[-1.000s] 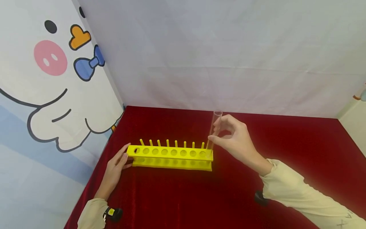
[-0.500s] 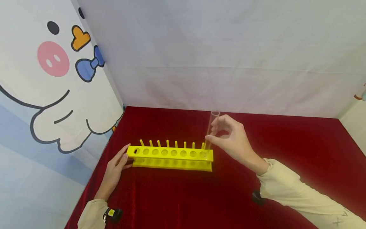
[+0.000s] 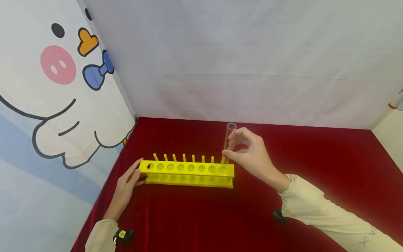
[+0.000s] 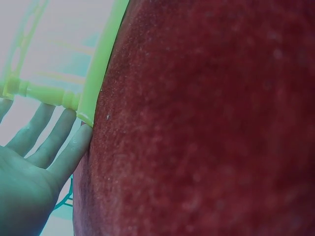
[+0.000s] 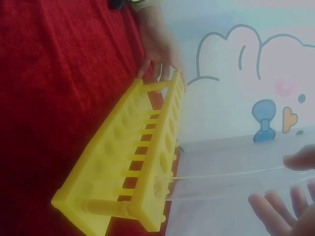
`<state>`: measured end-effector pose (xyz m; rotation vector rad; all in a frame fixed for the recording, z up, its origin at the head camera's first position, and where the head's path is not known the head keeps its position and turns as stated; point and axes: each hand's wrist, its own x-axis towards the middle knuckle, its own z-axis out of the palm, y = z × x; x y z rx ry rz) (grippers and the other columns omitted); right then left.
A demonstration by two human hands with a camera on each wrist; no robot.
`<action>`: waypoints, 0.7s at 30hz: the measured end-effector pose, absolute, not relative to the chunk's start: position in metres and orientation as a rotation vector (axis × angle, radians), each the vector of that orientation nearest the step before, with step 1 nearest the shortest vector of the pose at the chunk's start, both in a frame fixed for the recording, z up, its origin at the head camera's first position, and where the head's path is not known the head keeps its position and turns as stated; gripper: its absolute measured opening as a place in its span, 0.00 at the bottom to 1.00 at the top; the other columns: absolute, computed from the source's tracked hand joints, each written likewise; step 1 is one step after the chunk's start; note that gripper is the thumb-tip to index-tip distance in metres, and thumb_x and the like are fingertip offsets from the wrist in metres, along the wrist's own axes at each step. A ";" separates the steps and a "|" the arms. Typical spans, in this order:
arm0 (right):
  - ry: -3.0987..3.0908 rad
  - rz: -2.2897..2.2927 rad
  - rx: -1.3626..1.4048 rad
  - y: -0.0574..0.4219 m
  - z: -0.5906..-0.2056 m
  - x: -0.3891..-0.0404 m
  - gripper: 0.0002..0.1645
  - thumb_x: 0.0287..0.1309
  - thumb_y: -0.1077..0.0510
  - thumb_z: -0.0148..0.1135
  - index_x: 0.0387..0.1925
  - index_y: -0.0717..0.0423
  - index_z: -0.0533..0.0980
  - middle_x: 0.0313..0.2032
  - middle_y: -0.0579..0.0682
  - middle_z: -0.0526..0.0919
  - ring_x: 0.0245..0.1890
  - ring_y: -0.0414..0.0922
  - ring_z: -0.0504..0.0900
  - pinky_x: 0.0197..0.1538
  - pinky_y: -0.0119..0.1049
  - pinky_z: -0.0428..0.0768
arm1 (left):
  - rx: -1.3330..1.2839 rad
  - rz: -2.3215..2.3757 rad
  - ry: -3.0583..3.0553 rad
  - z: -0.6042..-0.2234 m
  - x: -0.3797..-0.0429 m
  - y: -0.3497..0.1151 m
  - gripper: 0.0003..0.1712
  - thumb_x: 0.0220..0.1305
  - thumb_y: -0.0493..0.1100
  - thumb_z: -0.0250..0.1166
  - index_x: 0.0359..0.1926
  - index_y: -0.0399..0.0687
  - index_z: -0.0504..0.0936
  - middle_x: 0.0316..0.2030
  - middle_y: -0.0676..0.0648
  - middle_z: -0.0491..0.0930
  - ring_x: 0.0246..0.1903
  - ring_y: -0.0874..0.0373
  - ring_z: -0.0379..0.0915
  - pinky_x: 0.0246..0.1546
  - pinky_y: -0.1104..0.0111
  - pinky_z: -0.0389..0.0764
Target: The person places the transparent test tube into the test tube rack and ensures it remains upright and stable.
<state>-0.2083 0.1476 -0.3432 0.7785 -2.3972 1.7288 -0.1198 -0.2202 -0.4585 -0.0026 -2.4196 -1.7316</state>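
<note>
In the head view my right hand (image 3: 252, 150) pinches a clear glass test tube (image 3: 231, 131) between thumb and fingers. The tube stands nearly upright, its lower end at the rightmost hole of a yellow test tube rack (image 3: 185, 173). Seen from the right wrist, the tube (image 5: 221, 174) meets the end hole of the rack (image 5: 142, 196); how far it goes in cannot be told. At the rack's left end, my left hand (image 3: 124, 190) rests its fingers against the frame. The left wrist view shows those fingers (image 4: 47, 142) straight, touching the end post.
A dark red cloth (image 3: 189, 217) covers the table. Several yellow pegs (image 3: 184, 158) stick up along the rack's back edge. A pale curtain (image 3: 245, 70) hangs behind, and a cartoon-printed sheet (image 3: 104, 115) borders the left side.
My right hand has moved slightly left with the test tube, bringing its lower end from the rack's right edge to the rightmost hole. The left hand and rack stay in place.
</note>
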 end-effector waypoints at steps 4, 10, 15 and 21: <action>-2.383 1.750 0.800 0.148 -0.347 -0.215 0.18 0.45 0.65 0.73 0.38 0.57 0.73 0.30 0.51 0.80 0.31 0.45 0.78 0.35 0.41 0.83 | 0.016 -1.719 -2.415 -0.460 -0.122 -0.218 0.26 0.75 0.43 0.45 0.70 0.43 0.60 0.58 0.39 0.69 0.48 0.49 0.75 0.44 0.65 0.80; -2.399 1.780 0.822 0.151 -0.354 -0.222 0.18 0.46 0.64 0.73 0.38 0.58 0.73 0.31 0.51 0.79 0.32 0.45 0.78 0.36 0.38 0.83 | 0.043 -1.704 -2.417 -0.461 -0.124 -0.213 0.26 0.75 0.43 0.45 0.70 0.41 0.60 0.59 0.36 0.68 0.47 0.51 0.75 0.44 0.65 0.80; -2.417 1.780 0.836 0.154 -0.359 -0.228 0.18 0.46 0.63 0.73 0.38 0.58 0.73 0.31 0.52 0.79 0.32 0.47 0.78 0.36 0.39 0.83 | 0.063 -1.691 -2.415 -0.461 -0.126 -0.208 0.26 0.75 0.44 0.45 0.70 0.43 0.60 0.59 0.36 0.67 0.47 0.52 0.75 0.44 0.65 0.80; -2.436 1.792 0.808 0.152 -0.363 -0.226 0.18 0.46 0.63 0.74 0.38 0.57 0.73 0.31 0.51 0.79 0.33 0.49 0.78 0.36 0.36 0.83 | 0.062 -1.704 -2.419 -0.459 -0.125 -0.210 0.26 0.75 0.44 0.45 0.70 0.43 0.60 0.60 0.37 0.67 0.47 0.53 0.75 0.44 0.66 0.80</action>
